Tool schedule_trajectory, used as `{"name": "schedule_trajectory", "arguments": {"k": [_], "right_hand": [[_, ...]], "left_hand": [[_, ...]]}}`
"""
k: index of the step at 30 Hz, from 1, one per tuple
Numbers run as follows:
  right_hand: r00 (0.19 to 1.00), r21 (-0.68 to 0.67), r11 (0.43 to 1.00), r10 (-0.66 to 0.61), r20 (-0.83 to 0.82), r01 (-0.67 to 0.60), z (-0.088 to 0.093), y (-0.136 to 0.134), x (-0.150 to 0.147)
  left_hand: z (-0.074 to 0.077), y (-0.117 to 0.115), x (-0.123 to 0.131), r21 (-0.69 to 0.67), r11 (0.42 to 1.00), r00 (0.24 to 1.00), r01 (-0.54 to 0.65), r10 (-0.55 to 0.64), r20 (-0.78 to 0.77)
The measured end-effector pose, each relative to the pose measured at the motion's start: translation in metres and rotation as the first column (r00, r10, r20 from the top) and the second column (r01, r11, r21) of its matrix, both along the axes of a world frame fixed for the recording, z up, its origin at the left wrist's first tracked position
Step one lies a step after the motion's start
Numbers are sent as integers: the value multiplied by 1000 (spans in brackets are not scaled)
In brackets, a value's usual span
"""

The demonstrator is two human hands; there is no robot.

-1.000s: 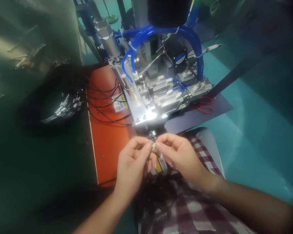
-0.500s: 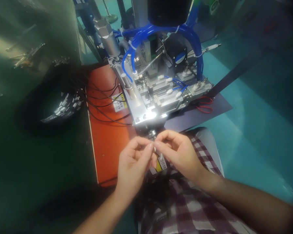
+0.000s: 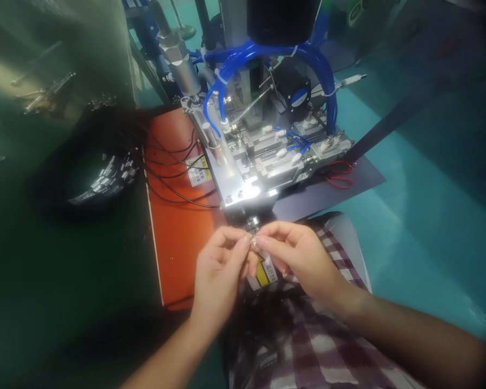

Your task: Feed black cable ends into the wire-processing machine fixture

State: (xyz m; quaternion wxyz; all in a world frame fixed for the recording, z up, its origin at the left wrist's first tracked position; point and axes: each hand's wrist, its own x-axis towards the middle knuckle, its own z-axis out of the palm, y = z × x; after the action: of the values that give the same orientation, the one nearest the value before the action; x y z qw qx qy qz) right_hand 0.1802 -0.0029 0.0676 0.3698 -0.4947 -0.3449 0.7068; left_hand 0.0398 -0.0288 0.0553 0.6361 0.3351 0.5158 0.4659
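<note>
My left hand (image 3: 222,265) and my right hand (image 3: 294,251) meet fingertip to fingertip above my lap. Both are closed in a pinch. Between the tips shows a tiny pale piece (image 3: 254,242), too small to name; whether it is one part or two I cannot tell. Just beyond the fingers is a small metal fitting (image 3: 252,221) at the front of the machine. Below them a white label with a yellow arrow (image 3: 262,273) is partly covered by my hands. The metal machine (image 3: 243,186), with its bright front plate, stands right ahead.
Thick blue air hoses (image 3: 263,48) arch over the machine. Black cables (image 3: 174,173) cross the orange board (image 3: 178,237) on the left. A dark bowl holds many small shiny metal pieces (image 3: 109,178). A red wire (image 3: 340,178) lies at the right.
The fingertips have shifted slightly, and the pale piece between them shows more clearly. My right hand sits a touch lower. The machine and bowl look the same.
</note>
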Motion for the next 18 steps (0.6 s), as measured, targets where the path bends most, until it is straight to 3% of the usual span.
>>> {"name": "schedule_trajectory", "arguments": {"k": [8, 11, 14, 18], "right_hand": [[998, 56, 998, 25, 64, -29, -4, -1, -1], [976, 261, 964, 3, 216, -60, -7, -4, -1], [927, 468, 869, -30, 374, -160, -8, -5, 2], [935, 390, 904, 31, 354, -178, -7, -3, 7]], "left_hand": [[1, 4, 4, -39, 998, 996, -49, 52, 68], [2, 4, 5, -71, 996, 994, -47, 54, 96], [3, 3, 1, -78, 997, 998, 17, -12, 69], [4, 3, -4, -65, 992, 987, 110, -117, -112]]}}
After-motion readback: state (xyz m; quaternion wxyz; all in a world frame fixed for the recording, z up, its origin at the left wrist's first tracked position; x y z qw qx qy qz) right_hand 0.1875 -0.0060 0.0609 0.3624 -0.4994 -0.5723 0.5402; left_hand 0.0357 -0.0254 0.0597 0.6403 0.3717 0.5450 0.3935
